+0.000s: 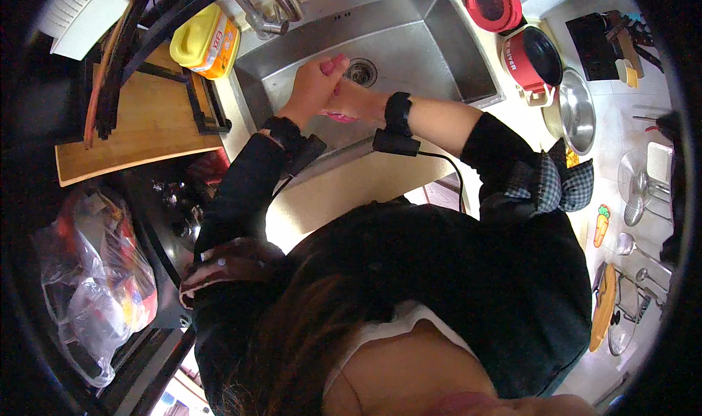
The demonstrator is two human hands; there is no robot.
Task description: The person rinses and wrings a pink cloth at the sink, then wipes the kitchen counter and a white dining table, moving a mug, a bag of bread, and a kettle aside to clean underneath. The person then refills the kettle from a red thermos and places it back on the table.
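Observation:
Over the left part of the stainless steel sink (406, 59), my left hand (312, 84) and my right hand (362, 100) are close together, fingers curled around a crumpled pink thing (343, 117), which looks like a cloth. Bits of pink show above my left hand and below my right hand; the rest is hidden in my grip. Just beyond my hands lies the round drain strainer (362, 71). Black straps with small dark boxes and cables are on both my wrists.
A metal faucet (274, 10) and a yellow plastic container (205, 43) stand at the back left. A wooden board (137, 109) is at left, above a plastic bag (104, 284). At right are a red lid (493, 3), a red pot (529, 59) and a steel bowl (576, 111).

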